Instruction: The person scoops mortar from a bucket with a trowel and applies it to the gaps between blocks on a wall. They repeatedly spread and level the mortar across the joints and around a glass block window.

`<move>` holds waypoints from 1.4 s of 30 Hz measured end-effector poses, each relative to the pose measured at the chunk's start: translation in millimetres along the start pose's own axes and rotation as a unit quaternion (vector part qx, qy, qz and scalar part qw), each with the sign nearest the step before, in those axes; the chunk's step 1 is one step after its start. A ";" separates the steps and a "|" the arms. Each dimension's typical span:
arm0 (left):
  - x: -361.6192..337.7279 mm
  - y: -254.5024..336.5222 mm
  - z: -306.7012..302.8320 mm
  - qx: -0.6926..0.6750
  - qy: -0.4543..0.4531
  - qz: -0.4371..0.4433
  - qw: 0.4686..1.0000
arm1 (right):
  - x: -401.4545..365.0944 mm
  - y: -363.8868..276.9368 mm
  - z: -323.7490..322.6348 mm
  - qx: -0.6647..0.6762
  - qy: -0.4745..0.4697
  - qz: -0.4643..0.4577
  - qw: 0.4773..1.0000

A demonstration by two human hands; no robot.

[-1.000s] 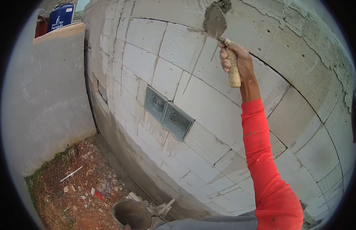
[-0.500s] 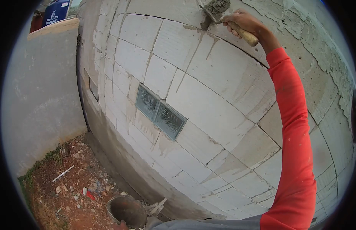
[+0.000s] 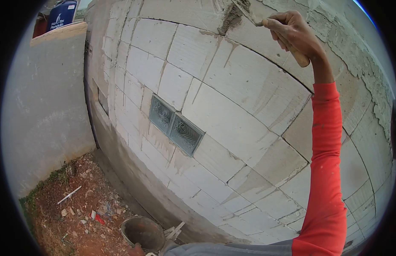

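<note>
My right hand (image 3: 295,33) is raised high against the wall, its fingers wrapped round the wooden handle of a trowel (image 3: 301,59). The metal blade tilts up to the left, touching or very near a patch of wet grey mortar (image 3: 230,20) on the blocks. At the bottom edge, only part of my left hand (image 3: 137,249) shows, gripping the near rim of a mortar bucket (image 3: 126,226). The bucket's dark inside faces up, and its lower part is cut off by the frame.
A pale block wall (image 3: 240,94) with a two-pane glass block window (image 3: 176,125) fills the middle. Rougher plaster (image 3: 334,38) covers the upper right. A grey side wall (image 3: 52,102) stands left, above rubble-strewn soil (image 3: 87,213). A blue tank (image 3: 61,15) shows behind it.
My right hand and the trowel have moved right and slightly down. The lump of mortar seen on the blade is gone from it, and mortar shows smeared on the wall. The bucket has shifted slightly right.
</note>
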State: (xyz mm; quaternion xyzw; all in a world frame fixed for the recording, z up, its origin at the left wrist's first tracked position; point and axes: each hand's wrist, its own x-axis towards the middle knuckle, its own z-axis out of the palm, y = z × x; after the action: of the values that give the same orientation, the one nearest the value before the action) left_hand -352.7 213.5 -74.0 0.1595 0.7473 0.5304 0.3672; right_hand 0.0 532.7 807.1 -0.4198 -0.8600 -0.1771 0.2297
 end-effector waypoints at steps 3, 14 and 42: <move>8.5 -11.1 1.1 0.033 0.030 -0.012 0.999 | -28.0 -29.5 17.9 0.266 0.061 -0.064 0.960; -15.5 0.3 -27.9 -0.006 0.096 -0.002 0.995 | 23.7 89.2 58.5 0.623 0.118 -0.175 0.754; 64.8 -31.7 65.5 -0.010 0.062 0.018 0.998 | 123.3 9.0 -19.1 -0.554 0.027 0.120 0.823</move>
State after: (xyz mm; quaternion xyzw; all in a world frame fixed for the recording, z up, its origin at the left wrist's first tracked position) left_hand -344.9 286.3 -138.5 0.1354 0.7603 0.5534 0.3120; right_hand -54.9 607.4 891.0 -0.5717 -0.5533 -0.6058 0.0008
